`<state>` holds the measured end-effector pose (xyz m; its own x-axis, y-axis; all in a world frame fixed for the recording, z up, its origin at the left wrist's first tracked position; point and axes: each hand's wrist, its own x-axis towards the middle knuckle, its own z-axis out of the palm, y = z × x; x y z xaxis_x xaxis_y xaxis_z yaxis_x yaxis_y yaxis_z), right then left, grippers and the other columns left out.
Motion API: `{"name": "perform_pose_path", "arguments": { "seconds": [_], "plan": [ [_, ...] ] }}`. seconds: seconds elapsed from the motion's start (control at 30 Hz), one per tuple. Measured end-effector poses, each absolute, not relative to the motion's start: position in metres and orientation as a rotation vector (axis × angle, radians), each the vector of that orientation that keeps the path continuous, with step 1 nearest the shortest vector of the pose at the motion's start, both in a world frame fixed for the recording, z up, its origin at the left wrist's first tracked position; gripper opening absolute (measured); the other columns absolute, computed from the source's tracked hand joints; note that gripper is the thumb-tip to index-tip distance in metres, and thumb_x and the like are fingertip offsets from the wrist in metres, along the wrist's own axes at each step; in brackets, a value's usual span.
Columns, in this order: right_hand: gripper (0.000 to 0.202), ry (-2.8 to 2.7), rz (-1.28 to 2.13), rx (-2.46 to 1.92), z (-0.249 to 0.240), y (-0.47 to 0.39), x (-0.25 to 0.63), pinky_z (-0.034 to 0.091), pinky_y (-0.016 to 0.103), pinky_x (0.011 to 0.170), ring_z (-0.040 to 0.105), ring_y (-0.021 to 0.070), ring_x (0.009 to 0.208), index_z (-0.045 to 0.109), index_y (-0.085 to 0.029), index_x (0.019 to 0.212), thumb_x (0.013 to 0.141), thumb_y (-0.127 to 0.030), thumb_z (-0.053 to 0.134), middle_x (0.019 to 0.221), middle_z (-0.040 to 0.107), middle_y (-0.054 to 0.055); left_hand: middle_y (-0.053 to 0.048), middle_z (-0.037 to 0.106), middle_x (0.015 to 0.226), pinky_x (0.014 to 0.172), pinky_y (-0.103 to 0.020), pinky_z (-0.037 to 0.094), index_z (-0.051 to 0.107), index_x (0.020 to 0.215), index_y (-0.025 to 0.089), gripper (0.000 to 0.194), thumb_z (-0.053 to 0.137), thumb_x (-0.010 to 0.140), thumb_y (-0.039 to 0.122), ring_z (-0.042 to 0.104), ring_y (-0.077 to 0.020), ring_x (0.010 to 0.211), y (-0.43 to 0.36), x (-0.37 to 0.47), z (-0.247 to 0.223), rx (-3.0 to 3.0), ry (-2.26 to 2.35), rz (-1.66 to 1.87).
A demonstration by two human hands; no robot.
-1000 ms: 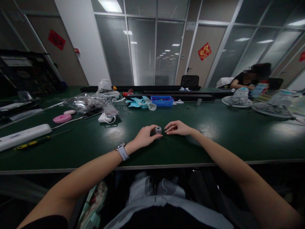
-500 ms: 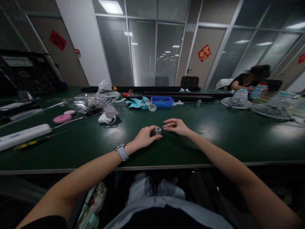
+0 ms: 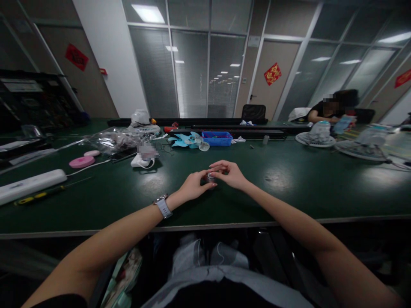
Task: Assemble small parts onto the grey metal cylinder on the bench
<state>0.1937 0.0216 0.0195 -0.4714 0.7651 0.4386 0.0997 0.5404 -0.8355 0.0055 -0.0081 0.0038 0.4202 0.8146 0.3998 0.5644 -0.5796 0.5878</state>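
A small grey metal cylinder point(image 3: 210, 179), which looks like a little motor, stands upright on the green table. My left hand point(image 3: 193, 185) is closed around it from the left, thumb on the near side and fingers behind. Over its top, my right hand point(image 3: 228, 174) comes in from the right with thumb and fingertips bent together on the upper rim. These fingertips hide much of the cylinder's top, and I cannot make out whether a tiny part is between them.
Light-blue fan blades point(image 3: 186, 140) and a blue tray point(image 3: 217, 138) lie beyond my hands. At left are a power strip point(image 3: 34, 185), a screwdriver point(image 3: 40, 195) and a pink disc point(image 3: 81, 161). Another metal cylinder point(image 3: 266, 139) and fan parts point(image 3: 316, 136) stand right, near a seated person point(image 3: 327, 112).
My right hand has moved left, from beside the cylinder onto its top, and its fingertips have closed there. My left hand keeps its hold. The whole view has shifted slightly.
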Motion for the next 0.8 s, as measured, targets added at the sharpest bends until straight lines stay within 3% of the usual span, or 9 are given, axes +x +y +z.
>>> {"name": "perform_pose_path", "arguments": {
  "seconds": [0.17, 0.37, 0.5, 0.63, 0.8],
  "plan": [
    [0.043, -1.899, 0.916, -0.761, 0.0189, 0.0208, 0.1904, 0.048, 0.024, 0.055, 0.064, 0.0133, 0.063, 0.060, -0.017, 0.108, 0.072, -0.036, 0.073, 0.084, 0.073, 0.006, -0.004, 0.071, 0.092, 0.068, -0.027, 0.049, 0.062, 0.109, 0.019, 0.040, 0.063, 0.079, 0.045, 0.065, -0.0181, 0.077, -0.0076, 0.0063, 0.0040, 2.302, 1.201, 0.939],
    [0.042, -1.707, 0.950, -0.819, 0.0175, 0.0243, 0.1919, 0.046, 0.021, 0.048, 0.060, 0.0108, 0.054, 0.058, -0.017, 0.101, 0.070, -0.041, 0.074, 0.069, 0.068, 0.001, -0.004, 0.071, 0.092, 0.067, -0.027, 0.048, 0.062, 0.111, 0.020, 0.044, 0.064, 0.078, 0.048, 0.065, -0.0186, 0.077, -0.0072, 0.0071, 0.0039, 2.305, 1.210, 0.951],
    [0.044, -1.699, 1.006, -0.816, 0.0176, 0.0227, 0.1941, 0.047, 0.020, 0.045, 0.059, 0.0089, 0.053, 0.057, -0.017, 0.104, 0.070, -0.041, 0.073, 0.084, 0.071, 0.005, -0.004, 0.071, 0.091, 0.066, -0.028, 0.047, 0.063, 0.110, 0.019, 0.043, 0.064, 0.078, 0.048, 0.065, -0.0183, 0.075, -0.0074, 0.0068, 0.0045, 2.323, 1.232, 0.949],
    [0.046, -1.842, 1.064, -0.765, 0.0163, 0.0189, 0.1931, 0.045, 0.019, 0.040, 0.056, 0.0054, 0.046, 0.059, -0.018, 0.108, 0.071, -0.039, 0.073, 0.101, 0.071, 0.009, -0.003, 0.071, 0.092, 0.067, -0.027, 0.047, 0.057, 0.122, 0.020, 0.048, 0.063, 0.080, 0.042, 0.065, -0.0181, 0.077, -0.0071, 0.0060, 0.0049, 2.335, 1.212, 0.923],
    [0.043, -1.860, 1.015, -0.776, 0.0164, 0.0192, 0.1931, 0.050, 0.020, 0.045, 0.062, 0.0098, 0.054, 0.061, -0.016, 0.103, 0.069, -0.038, 0.075, 0.091, 0.073, 0.008, -0.005, 0.071, 0.097, 0.069, -0.028, 0.047, 0.060, 0.115, 0.019, 0.043, 0.063, 0.079, 0.042, 0.065, -0.0195, 0.081, -0.0073, 0.0056, 0.0052, 2.334, 1.226, 0.927]
  ]
}}
